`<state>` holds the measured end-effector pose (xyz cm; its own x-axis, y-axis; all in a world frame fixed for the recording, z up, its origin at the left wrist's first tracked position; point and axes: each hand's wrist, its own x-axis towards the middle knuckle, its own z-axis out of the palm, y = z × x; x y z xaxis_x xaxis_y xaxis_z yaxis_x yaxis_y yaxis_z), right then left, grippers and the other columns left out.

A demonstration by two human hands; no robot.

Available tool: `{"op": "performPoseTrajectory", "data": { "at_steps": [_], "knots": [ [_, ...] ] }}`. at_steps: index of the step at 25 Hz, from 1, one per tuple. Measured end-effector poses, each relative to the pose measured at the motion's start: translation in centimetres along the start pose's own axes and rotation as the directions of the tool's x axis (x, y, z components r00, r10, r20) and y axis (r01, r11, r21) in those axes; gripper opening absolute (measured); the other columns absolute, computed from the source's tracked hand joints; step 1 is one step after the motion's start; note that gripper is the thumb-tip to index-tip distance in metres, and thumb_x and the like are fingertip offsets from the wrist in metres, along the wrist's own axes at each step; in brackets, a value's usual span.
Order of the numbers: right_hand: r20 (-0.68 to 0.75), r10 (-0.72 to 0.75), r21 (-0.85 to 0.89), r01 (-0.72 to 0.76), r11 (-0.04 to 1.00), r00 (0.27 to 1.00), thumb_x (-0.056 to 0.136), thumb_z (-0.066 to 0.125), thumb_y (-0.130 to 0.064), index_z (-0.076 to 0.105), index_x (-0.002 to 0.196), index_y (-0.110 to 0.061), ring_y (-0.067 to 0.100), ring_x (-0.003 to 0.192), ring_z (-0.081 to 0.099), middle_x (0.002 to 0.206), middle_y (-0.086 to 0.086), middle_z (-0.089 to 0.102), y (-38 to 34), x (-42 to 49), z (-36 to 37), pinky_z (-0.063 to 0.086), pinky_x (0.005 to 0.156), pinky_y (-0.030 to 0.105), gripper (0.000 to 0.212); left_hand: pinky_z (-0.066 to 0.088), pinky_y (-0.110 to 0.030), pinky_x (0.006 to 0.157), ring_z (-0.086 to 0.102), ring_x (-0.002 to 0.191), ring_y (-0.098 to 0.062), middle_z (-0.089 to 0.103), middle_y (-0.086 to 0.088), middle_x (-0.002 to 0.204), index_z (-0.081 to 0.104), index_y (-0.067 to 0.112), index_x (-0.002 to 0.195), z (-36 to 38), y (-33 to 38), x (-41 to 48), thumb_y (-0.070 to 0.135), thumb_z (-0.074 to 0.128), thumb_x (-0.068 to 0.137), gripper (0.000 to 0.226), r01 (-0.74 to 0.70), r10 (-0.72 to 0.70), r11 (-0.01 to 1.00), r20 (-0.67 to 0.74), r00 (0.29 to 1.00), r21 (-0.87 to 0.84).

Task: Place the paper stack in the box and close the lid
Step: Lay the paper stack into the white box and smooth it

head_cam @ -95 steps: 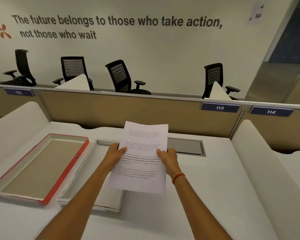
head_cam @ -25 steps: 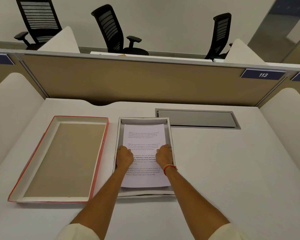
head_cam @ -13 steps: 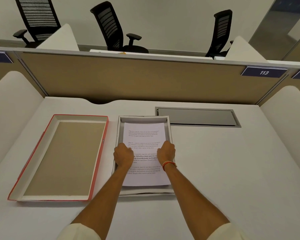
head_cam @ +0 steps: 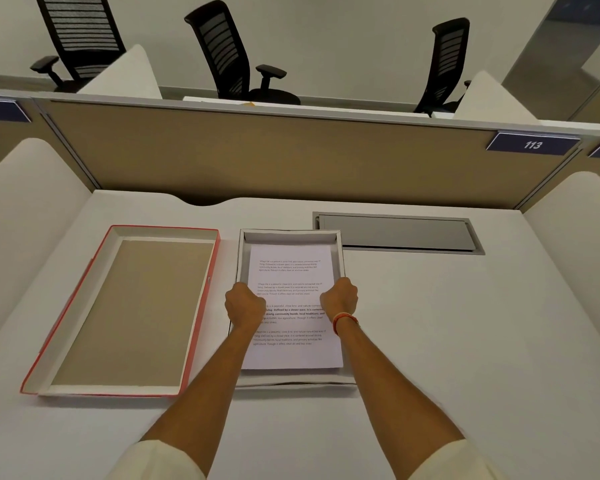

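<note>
A white paper stack (head_cam: 293, 271) with printed text lies flat inside the open white box (head_cam: 341, 252) in the middle of the desk. My left hand (head_cam: 244, 304) sits at the stack's left edge and my right hand (head_cam: 339, 297) at its right edge, fingers curled down over the paper; whether they grip or only press is hidden. The red-rimmed lid (head_cam: 125, 317) lies upside down on the desk just left of the box, its brown inside facing up.
A grey cable hatch (head_cam: 397, 233) is set in the desk behind and right of the box. A tan partition (head_cam: 274, 157) closes the back, white curved side screens flank the desk, and black office chairs stand beyond.
Earlier both hands held the stack upright above the desk; it now lies in the box. Over the last second the hands slid slightly toward the box's far end.
</note>
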<state>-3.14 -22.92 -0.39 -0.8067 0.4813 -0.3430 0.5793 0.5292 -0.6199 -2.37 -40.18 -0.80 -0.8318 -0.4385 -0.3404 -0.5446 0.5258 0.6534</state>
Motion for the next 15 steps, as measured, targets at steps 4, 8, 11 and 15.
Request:
{"op": "performPoseTrajectory", "data": {
  "at_steps": [4, 8, 11, 15],
  "knots": [
    [0.017, 0.024, 0.042, -0.024, 0.999, 1.000, 0.086, 0.066, 0.002, 0.064, 0.099, 0.005, 0.037, 0.097, 0.071, 0.108, 0.022, 0.071, -0.2, 0.0, -0.1, 0.051, 0.068, 0.027, 0.013, 0.056, -0.034, 0.069, 0.072, 0.085, -0.034, 0.072, -0.020, 0.101, 0.067, -0.006, 0.093, -0.3, -0.3, 0.5, 0.010, 0.076, 0.079, 0.023, 0.028, -0.028, 0.999, 0.026, 0.999, -0.023],
    [0.044, 0.053, 0.085, -0.056, 0.995, 0.998, 0.086, 0.065, 0.001, 0.058, 0.089, -0.002, 0.037, 0.097, 0.070, 0.109, 0.023, 0.070, -0.1, 0.3, -0.5, 0.051, 0.069, 0.027, 0.008, 0.055, -0.033, 0.070, 0.072, 0.086, -0.033, 0.073, -0.018, 0.103, 0.070, -0.003, 0.097, -0.8, -0.4, 0.9, 0.009, 0.078, 0.076, 0.025, 0.071, -0.067, 0.996, 0.063, 0.996, -0.058],
    [0.058, 0.080, 0.098, -0.085, 0.992, 0.995, 0.086, 0.062, 0.002, 0.052, 0.086, -0.003, 0.030, 0.083, 0.064, 0.109, 0.023, 0.069, 0.1, 0.7, -0.8, 0.048, 0.070, 0.025, 0.011, 0.056, -0.034, 0.073, 0.072, 0.088, -0.034, 0.073, -0.018, 0.106, 0.070, -0.002, 0.101, -1.0, -0.3, 1.0, 0.012, 0.083, 0.073, 0.034, 0.098, -0.091, 0.992, 0.091, 0.992, -0.080],
    [0.095, 0.095, 0.087, -0.103, 0.991, 0.991, 0.086, 0.065, 0.000, 0.049, 0.072, -0.004, 0.024, 0.076, 0.056, 0.091, 0.016, 0.066, 0.2, 0.8, -1.0, 0.044, 0.056, 0.022, 0.022, 0.050, -0.031, 0.072, 0.070, 0.094, -0.035, 0.071, -0.019, 0.112, 0.068, -0.003, 0.106, -1.0, -0.3, 0.8, 0.014, 0.085, 0.070, 0.043, 0.119, -0.110, 0.987, 0.084, 0.990, -0.110]
  ]
}}
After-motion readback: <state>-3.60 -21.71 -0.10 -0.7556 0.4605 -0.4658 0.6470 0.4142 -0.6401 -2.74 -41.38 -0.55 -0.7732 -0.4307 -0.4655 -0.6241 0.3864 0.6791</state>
